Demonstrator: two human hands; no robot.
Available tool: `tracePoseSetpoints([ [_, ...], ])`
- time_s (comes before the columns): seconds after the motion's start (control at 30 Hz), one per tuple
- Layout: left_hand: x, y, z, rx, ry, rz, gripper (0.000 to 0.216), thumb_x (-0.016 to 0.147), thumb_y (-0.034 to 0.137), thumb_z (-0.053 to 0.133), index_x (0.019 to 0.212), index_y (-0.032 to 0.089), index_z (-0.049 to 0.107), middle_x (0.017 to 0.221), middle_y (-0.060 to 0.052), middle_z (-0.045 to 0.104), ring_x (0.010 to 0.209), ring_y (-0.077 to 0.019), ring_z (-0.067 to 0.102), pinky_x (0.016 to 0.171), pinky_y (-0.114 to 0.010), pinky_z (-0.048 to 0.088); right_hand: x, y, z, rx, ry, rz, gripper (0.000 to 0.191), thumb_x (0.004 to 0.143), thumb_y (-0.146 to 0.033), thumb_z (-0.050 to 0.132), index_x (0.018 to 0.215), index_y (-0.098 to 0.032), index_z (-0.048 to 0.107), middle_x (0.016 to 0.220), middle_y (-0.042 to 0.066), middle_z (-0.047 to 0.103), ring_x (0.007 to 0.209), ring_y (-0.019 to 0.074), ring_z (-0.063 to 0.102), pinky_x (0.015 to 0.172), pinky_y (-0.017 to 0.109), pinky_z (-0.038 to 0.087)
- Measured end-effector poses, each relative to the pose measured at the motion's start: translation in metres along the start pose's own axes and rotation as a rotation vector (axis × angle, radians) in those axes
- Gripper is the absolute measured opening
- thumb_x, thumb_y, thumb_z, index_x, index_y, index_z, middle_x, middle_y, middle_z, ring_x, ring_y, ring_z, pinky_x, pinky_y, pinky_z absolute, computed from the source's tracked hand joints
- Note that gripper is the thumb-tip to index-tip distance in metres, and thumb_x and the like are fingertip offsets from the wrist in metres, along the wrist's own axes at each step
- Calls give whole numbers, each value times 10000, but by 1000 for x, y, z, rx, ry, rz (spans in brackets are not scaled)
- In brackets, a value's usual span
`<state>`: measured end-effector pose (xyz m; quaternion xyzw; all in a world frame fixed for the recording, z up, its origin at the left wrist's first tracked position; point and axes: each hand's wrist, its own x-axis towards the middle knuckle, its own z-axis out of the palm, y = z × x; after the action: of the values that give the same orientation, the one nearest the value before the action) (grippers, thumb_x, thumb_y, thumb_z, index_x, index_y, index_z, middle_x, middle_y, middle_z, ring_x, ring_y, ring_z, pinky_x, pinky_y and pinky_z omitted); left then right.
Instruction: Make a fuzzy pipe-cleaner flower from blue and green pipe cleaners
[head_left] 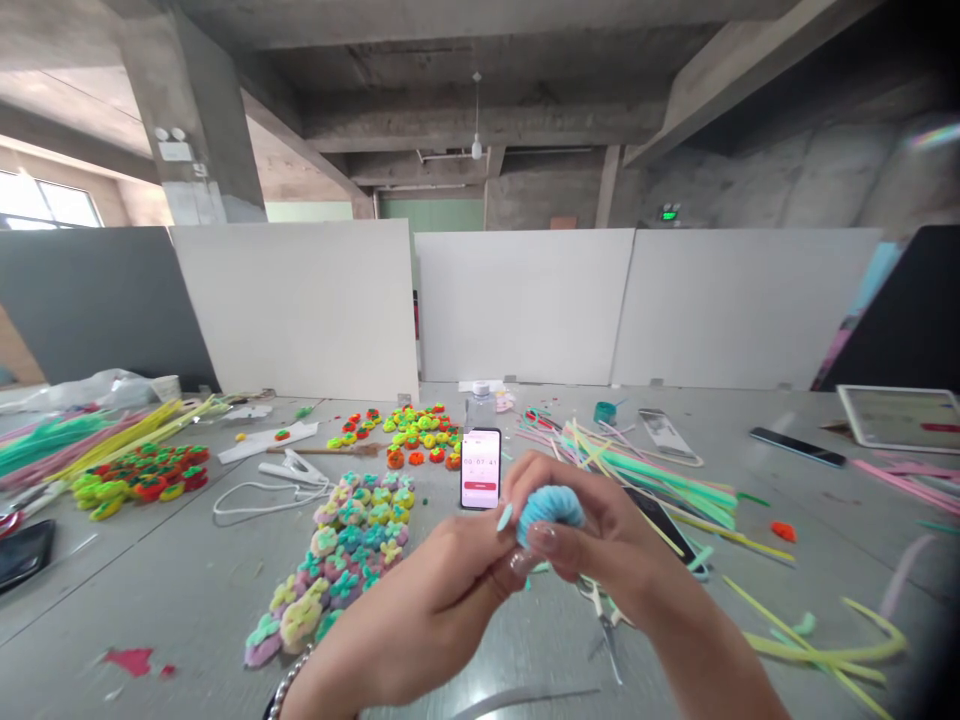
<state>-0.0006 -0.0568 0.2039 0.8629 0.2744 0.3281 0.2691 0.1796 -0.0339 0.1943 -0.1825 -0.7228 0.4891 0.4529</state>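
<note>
We see both forearms reaching in from the bottom corners, wrists bent inward, left hand (461, 572) and right hand (600, 515) meeting just in front of the upright smartphone with a lit timer screen (481, 470). Right thumb and curled fingers are clamped on the sky-blue, fuzzy, rounded coil (556, 506), held up off the grey tabletop (202, 600); left fingers bend in close at its left edge, beside a small pale-blue tip (505, 517), but we can't tell whether they grip anything, contact being partly hidden.
</note>
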Motion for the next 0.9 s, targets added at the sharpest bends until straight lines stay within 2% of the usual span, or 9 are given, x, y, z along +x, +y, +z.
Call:
tracePoseSetpoints([
  [0.07,0,0,0,-8,1,-24,258,966,192,393,903,181,643,833,-20,626,755,-117,530,721,-217,448,1,2,-1,16,-3,13,151,865,-363,644,885,-215,618,839,-17,513,579,52,406,473,199,316],
  [0.2,-4,-5,2,42,50,-108,328,979,312,372,864,179,650,780,-24,616,742,-134,528,696,-244,441,4,5,-2,-46,-5,4,151,867,-366,634,935,-234,609,852,-14,532,599,68,455,499,208,373],
  [0.3,-8,-12,3,129,132,-190,330,966,358,393,804,183,621,779,-25,623,759,-144,528,692,-260,426,5,4,-1,-246,22,-66,149,838,-315,675,964,-257,620,902,-7,562,719,108,525,645,255,445],
  [0.4,-10,-14,2,180,118,-179,371,962,380,379,721,183,581,687,-19,594,673,-138,519,619,-268,393,5,1,-2,-463,12,-140,226,775,-282,744,969,-270,628,924,-5,579,861,155,553,791,310,442],
  [0.5,-8,-12,1,184,65,-155,392,957,369,377,650,186,538,579,5,530,547,-116,465,532,-267,341,3,0,-5,-570,-55,-169,326,731,-314,784,1006,-275,615,932,-6,595,841,157,566,761,303,445],
  [0.6,-5,-9,0,172,53,-164,361,942,305,412,618,183,511,567,18,530,526,-100,459,519,-254,329,1,1,-7,-609,-109,-177,335,745,-333,770,1027,-275,599,922,-6,649,832,159,597,742,295,451],
  [0.7,-4,-9,0,133,42,-168,356,939,280,409,612,181,512,553,26,526,523,-94,468,516,-241,331,0,5,-8,-610,-94,-181,322,735,-315,777,1002,-275,603,861,-24,679,771,144,613,703,278,446],
  [0.83,-4,-13,0,105,64,-204,399,936,373,425,597,183,518,523,37,419,506,-100,401,463,-235,291,2,10,-10,-562,-60,-162,310,701,-308,802,954,-249,634,781,-36,659,676,111,575,628,252,418],
  [0.9,-3,-13,1,103,63,-231,405,940,389,423,608,179,523,549,32,420,534,-102,405,475,-232,300,2,11,-11,-537,-56,-135,293,699,-307,801,932,-233,638,765,-28,655,670,112,567,610,250,416],
])
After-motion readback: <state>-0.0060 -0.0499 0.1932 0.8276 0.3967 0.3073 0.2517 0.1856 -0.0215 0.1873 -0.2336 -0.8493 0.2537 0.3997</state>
